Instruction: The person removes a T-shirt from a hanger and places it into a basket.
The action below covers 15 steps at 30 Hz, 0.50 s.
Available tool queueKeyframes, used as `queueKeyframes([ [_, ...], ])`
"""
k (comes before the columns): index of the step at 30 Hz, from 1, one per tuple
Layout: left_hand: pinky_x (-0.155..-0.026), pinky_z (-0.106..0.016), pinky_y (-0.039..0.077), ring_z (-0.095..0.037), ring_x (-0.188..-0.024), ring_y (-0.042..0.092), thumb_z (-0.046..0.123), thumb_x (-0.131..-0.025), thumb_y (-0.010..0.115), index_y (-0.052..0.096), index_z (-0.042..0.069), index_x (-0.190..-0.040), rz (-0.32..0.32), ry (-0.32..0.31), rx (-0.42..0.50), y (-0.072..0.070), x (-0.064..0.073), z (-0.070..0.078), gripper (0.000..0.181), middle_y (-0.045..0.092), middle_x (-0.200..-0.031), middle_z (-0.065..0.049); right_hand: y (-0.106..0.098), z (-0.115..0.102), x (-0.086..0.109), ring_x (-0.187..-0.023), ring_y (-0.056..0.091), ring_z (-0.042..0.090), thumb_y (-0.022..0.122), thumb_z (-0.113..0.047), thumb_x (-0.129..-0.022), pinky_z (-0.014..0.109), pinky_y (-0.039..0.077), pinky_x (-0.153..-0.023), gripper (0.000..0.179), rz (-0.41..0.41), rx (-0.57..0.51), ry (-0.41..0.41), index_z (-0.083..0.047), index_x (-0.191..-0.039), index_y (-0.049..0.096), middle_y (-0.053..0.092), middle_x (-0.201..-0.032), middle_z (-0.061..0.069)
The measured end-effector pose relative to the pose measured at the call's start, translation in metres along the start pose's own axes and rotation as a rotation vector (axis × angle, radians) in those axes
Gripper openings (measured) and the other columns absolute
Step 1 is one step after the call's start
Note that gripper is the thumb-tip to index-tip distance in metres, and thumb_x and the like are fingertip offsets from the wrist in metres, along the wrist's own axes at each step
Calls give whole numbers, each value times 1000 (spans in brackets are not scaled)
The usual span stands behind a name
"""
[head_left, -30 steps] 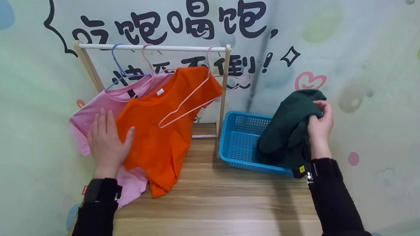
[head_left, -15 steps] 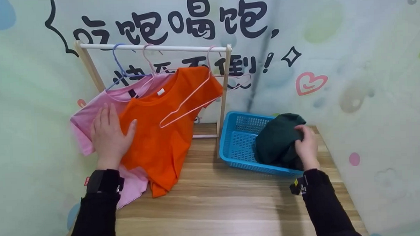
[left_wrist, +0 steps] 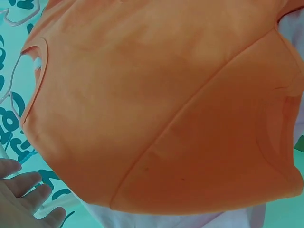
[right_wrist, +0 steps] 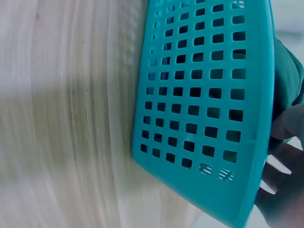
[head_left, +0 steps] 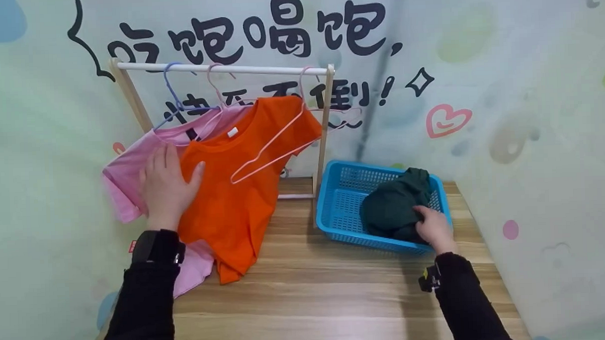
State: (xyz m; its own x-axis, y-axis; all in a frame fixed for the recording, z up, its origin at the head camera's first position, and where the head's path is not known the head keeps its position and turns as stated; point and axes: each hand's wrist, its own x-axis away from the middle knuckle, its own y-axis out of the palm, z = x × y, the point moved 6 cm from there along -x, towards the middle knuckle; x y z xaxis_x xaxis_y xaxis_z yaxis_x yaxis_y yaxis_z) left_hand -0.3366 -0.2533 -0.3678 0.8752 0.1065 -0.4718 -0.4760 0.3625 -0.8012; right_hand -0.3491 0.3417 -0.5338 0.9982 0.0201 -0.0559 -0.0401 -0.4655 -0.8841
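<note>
My left hand [head_left: 170, 187], its fingers straight, is in front of the pink shirt [head_left: 131, 168] and beside the left edge of the orange T-shirt [head_left: 230, 192]. In the left wrist view, fingers [left_wrist: 28, 183] lie apart from the orange cloth. A pink hanger [head_left: 254, 166] crosses the front of the orange T-shirt's shoulder. To the right, a dark green garment [head_left: 392, 204] lies bunched in a blue basket [head_left: 380, 245]. My right hand [head_left: 438, 230] reaches over the basket's near right rim and pinches the garment's edge; the fingertips are partly hidden in the right wrist view.
A small wooden clothes rack [head_left: 324, 134] with a white rail [head_left: 259, 70] stands at the back. From the rail hang a blue hanger [head_left: 171, 91] and pink ones. The basket is on a wood-grain table [head_left: 307, 300]. A printed backdrop [head_left: 532, 132] encloses it.
My right hand has come down and left, lowering the dark green garment into the basket, where it now lies flatter. My left hand has shifted slightly right and up along the shirts.
</note>
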Motion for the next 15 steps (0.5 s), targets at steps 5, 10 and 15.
queueKeyframes([
  [5,-115,-60,16,-44,-138,30,56,-98,46,29,-2,-152,-20,10,13,2,-10,8,81,34,-151,-27,5,-5,2,-130,34,57,51,-13,-95,64,29,-106,48,-111,62,-6,8,-138,49,42,-141,38],
  [10,-113,-59,21,-44,-134,35,52,-98,50,31,-2,-150,-28,10,25,6,-19,14,78,39,-147,-27,10,-10,6,-132,33,55,47,-51,-100,63,28,-107,72,-121,89,8,8,-142,45,39,-143,37],
  [15,-110,-60,27,-44,-127,42,41,-99,54,30,-2,-150,-37,3,48,12,-26,18,71,43,-144,-26,10,-17,10,-129,36,54,45,-64,-97,64,29,-106,83,33,137,57,8,-137,49,38,-141,38],
])
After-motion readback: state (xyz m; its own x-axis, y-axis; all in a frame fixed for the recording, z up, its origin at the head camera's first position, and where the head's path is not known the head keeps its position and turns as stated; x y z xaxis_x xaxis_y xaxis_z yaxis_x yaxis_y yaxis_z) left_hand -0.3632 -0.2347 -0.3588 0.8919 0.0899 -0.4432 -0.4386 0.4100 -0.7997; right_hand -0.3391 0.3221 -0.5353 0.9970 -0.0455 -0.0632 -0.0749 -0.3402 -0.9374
